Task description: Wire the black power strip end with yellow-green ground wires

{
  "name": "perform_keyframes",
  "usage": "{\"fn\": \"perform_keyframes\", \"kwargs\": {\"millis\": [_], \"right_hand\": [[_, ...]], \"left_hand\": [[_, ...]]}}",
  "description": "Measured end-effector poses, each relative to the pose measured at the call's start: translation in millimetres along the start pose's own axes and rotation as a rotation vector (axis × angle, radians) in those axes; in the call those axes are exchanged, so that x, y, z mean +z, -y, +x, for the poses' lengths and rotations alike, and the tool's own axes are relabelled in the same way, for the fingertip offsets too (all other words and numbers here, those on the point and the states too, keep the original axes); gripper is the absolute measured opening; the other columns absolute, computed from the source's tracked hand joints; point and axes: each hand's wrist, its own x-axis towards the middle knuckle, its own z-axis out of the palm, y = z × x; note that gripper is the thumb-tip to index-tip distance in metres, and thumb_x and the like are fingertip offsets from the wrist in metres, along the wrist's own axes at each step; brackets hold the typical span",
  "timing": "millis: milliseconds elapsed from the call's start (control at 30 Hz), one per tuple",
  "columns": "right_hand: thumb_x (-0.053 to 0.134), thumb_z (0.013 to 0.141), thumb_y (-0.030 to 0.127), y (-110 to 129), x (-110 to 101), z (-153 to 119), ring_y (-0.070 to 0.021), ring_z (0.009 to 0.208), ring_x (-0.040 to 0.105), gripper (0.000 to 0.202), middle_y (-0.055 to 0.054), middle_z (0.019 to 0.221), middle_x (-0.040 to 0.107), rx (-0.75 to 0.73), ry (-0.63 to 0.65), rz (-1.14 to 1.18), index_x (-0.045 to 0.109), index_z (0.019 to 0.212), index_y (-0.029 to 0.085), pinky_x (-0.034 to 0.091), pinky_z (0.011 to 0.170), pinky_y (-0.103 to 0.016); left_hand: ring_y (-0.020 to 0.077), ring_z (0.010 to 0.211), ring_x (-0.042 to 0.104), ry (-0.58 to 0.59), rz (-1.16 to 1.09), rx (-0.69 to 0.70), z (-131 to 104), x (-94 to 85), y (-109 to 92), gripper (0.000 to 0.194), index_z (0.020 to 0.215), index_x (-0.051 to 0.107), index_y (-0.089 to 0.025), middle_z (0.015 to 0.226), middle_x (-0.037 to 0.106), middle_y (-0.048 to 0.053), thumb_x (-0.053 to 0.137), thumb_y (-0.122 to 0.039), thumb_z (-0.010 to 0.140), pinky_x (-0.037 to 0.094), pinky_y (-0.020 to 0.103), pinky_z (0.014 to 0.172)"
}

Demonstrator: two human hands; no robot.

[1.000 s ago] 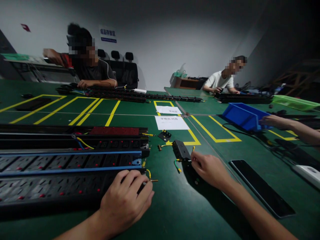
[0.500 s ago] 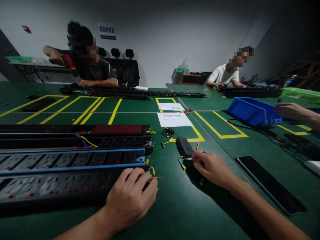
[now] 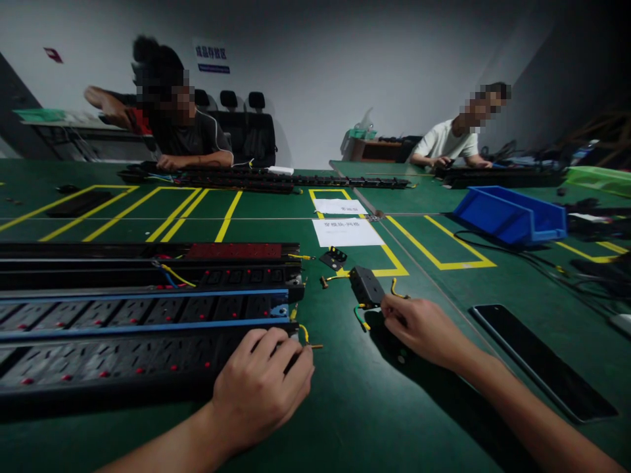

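Observation:
My left hand [image 3: 266, 378] is curled over the right end of the nearest black power strip [image 3: 142, 361], a long bar of sockets with red dots. A yellow wire [image 3: 304, 334] and a thin brass-coloured piece [image 3: 315, 346] stick out beyond that end. With fingers pinched, my right hand [image 3: 417, 325] holds the near end of a small black socket module [image 3: 367, 286]; its fingertips are partly hidden. Short leads hang about the module, among them a green-and-yellow wire [image 3: 362, 320]. A small black bracket-like part [image 3: 334, 258] lies just behind it.
A blue-edged power strip [image 3: 148, 312] and more strips lie on the left. On the right are a phone [image 3: 542, 361], a blue bin [image 3: 510, 217] and dark cables [image 3: 532, 259]. White paper labels [image 3: 348, 233] lie mid-table. Two people [image 3: 185, 131] work across the green table.
Another person's hand beside the blue bin has gone out of view. The view has shifted slightly. My hands keep their places on the power strip and the socket module.

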Motion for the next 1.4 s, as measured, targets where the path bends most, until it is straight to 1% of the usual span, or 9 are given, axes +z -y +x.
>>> {"fn": "perform_keyframes", "kwargs": {"millis": [200,400,533,633,700,833,933,1133,1400], "right_hand": [[0.052,0.085,0.023,-0.9,4.9,0.3,-0.0164,0.056,0.054,0.007,-0.001,0.065,0.063,0.025,-0.070,-0.084,0.056,0.079,0.023,0.025,0.054,-0.029],[0.050,0.087,0.027,-1.1,3.2,-2.9,-0.0175,0.050,0.053,0.009,-0.002,0.063,0.062,-0.013,-0.410,-0.070,0.053,0.079,0.023,0.031,0.051,-0.028],[0.050,0.085,0.019,16.2,-0.4,-9.5,-0.0154,0.048,0.052,0.006,-0.002,0.064,0.061,-0.130,-0.613,0.026,0.054,0.082,0.023,0.037,0.052,-0.028],[0.049,0.088,0.015,38.2,3.7,-14.4,-0.0133,0.047,0.051,0.010,-0.001,0.064,0.059,-0.323,-0.560,0.116,0.054,0.084,0.022,0.035,0.051,-0.027],[0.046,0.091,0.012,55.1,8.5,-15.1,-0.0120,0.050,0.052,0.012,0.001,0.067,0.059,-0.440,-0.495,0.170,0.054,0.089,0.022,0.037,0.053,-0.025],[0.049,0.093,0.017,88.4,15.9,-6.1,-0.0117,0.058,0.052,0.009,0.001,0.072,0.057,-0.490,-0.302,0.268,0.058,0.095,0.020,0.034,0.054,-0.025],[0.049,0.098,0.021,108.0,21.2,9.5,-0.0118,0.062,0.052,0.011,0.000,0.074,0.057,-0.471,-0.260,0.415,0.059,0.094,0.019,0.037,0.058,-0.024],[0.061,0.090,0.024,129.3,32.9,40.4,-0.0161,0.078,0.058,0.008,-0.003,0.089,0.061,-0.448,-0.211,0.487,0.061,0.097,0.020,0.044,0.068,-0.027],[0.064,0.090,0.019,133.6,31.4,43.5,-0.0153,0.075,0.059,0.001,-0.002,0.085,0.061,-0.502,-0.240,0.326,0.064,0.091,0.020,0.041,0.064,-0.026]], "left_hand": [[0.0219,0.084,0.056,0.005,0.000,0.002,-0.1,0.2,1.1,0.007,0.092,0.066,-0.019,0.084,0.066,0.001,0.061,-0.024,0.090,0.037,0.037,0.076],[0.0200,0.081,0.056,-0.074,-0.044,0.050,-2.4,0.3,2.0,0.005,0.090,0.065,-0.019,0.081,0.066,0.001,0.066,-0.023,0.086,0.038,0.035,0.076],[0.0196,0.083,0.057,-0.189,-0.142,0.109,-5.6,-1.9,3.3,0.011,0.091,0.067,-0.018,0.087,0.069,0.002,0.068,-0.021,0.081,0.040,0.037,0.079],[0.0193,0.080,0.057,-0.267,-0.233,0.191,-6.2,-2.1,2.7,0.010,0.087,0.066,-0.016,0.084,0.067,0.004,0.064,-0.017,0.077,0.041,0.037,0.075],[0.0163,0.067,0.052,-0.276,-0.300,0.301,-5.7,-1.6,0.7,0.006,0.082,0.064,-0.015,0.072,0.060,0.001,0.061,-0.018,0.078,0.037,0.034,0.064],[0.0121,0.049,0.034,-0.162,-0.332,0.461,-5.3,0.3,-4.9,0.011,0.071,0.057,-0.018,0.057,0.039,-0.005,0.059,-0.019,0.082,0.018,0.031,0.046],[0.0116,0.047,0.033,-0.116,-0.299,0.461,-7.3,3.5,-6.4,0.024,0.063,0.049,-0.020,0.057,0.036,-0.005,0.059,-0.022,0.085,0.016,0.031,0.043],[0.0106,0.044,0.036,-0.075,-0.270,0.424,-11.2,8.2,-4.2,0.031,0.062,0.046,-0.021,0.055,0.037,-0.006,0.058,-0.026,0.090,0.019,0.031,0.040],[0.0113,0.043,0.038,-0.069,-0.298,0.396,-10.3,7.2,-5.3,0.029,0.063,0.048,-0.020,0.055,0.040,-0.005,0.055,-0.023,0.091,0.020,0.032,0.039]]}}
